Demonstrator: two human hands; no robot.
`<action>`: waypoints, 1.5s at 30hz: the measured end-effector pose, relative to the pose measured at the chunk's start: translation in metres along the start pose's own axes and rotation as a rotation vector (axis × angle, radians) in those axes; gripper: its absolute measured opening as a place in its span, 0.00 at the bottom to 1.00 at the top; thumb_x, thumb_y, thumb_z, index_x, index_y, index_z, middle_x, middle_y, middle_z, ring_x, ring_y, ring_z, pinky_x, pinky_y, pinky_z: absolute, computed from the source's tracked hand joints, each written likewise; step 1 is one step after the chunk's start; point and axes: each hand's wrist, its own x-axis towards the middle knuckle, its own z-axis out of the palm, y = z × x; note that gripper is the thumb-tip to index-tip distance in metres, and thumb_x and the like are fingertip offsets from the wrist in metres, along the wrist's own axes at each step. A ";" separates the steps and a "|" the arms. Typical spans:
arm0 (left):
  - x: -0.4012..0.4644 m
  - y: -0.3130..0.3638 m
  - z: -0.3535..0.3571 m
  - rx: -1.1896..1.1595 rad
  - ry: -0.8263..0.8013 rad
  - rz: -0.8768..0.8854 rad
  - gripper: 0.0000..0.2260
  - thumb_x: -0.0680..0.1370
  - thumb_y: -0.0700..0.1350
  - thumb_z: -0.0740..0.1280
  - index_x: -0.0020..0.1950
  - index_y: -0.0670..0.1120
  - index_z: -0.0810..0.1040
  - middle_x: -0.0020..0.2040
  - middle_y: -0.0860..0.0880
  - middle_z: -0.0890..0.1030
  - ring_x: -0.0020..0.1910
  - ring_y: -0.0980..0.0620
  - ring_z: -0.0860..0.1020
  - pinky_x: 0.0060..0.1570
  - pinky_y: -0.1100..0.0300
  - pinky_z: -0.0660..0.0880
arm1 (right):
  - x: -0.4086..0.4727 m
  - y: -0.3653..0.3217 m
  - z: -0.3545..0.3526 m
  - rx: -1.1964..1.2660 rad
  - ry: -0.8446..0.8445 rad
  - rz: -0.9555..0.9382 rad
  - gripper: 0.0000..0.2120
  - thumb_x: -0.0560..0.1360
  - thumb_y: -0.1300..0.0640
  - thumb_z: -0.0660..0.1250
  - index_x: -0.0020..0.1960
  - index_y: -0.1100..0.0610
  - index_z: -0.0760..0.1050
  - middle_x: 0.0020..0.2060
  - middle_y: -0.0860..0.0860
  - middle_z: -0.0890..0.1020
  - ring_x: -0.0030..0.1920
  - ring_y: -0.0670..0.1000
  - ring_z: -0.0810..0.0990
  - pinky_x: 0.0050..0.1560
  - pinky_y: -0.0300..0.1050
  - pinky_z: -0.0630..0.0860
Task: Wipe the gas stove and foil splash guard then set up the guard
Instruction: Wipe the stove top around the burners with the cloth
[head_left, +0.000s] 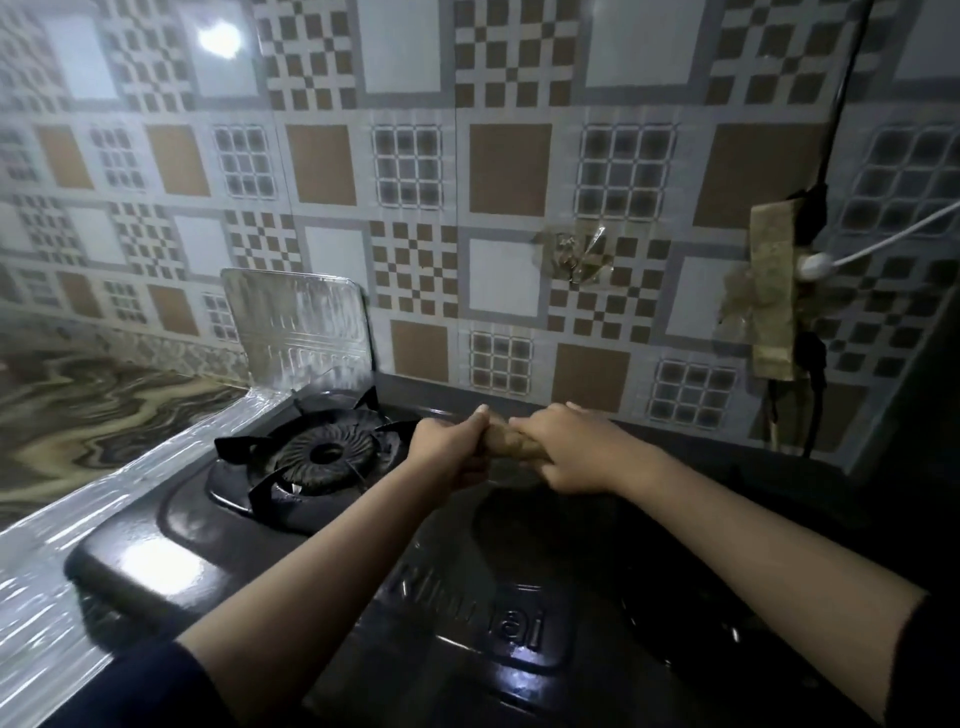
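Note:
A black gas stove fills the lower middle, with its left burner and pan support in view. The right half of the stove lies in deep shadow. Over the stove's middle, my left hand and my right hand each grip one end of a rolled, twisted tan cloth, held between them. The foil splash guard stands upright at the stove's back left corner, and its lower panel lies flat along the stove's left side.
A patterned tiled wall runs behind the stove. On it at the right hang a taped socket with a white plug and cable and a black cable. A marbled countertop stretches to the left.

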 end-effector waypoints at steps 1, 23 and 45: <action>-0.003 -0.004 -0.005 0.062 0.018 0.081 0.20 0.76 0.54 0.69 0.33 0.39 0.75 0.26 0.43 0.75 0.24 0.47 0.74 0.26 0.59 0.71 | 0.004 0.002 0.000 -0.010 0.020 -0.004 0.22 0.74 0.51 0.65 0.68 0.50 0.68 0.55 0.50 0.79 0.56 0.53 0.76 0.60 0.49 0.72; -0.032 -0.066 -0.228 1.430 0.376 -0.102 0.69 0.49 0.86 0.37 0.79 0.41 0.44 0.79 0.41 0.40 0.78 0.46 0.39 0.71 0.33 0.42 | 0.267 -0.094 -0.012 0.135 0.134 -0.150 0.25 0.71 0.69 0.62 0.65 0.52 0.75 0.57 0.53 0.80 0.50 0.53 0.78 0.39 0.40 0.73; -0.031 -0.067 -0.225 1.423 0.389 -0.116 0.70 0.45 0.85 0.33 0.79 0.44 0.44 0.79 0.44 0.39 0.78 0.48 0.39 0.73 0.38 0.42 | 0.305 -0.046 0.036 -0.460 -0.149 -0.542 0.26 0.73 0.63 0.62 0.68 0.44 0.72 0.68 0.48 0.72 0.68 0.52 0.68 0.62 0.48 0.72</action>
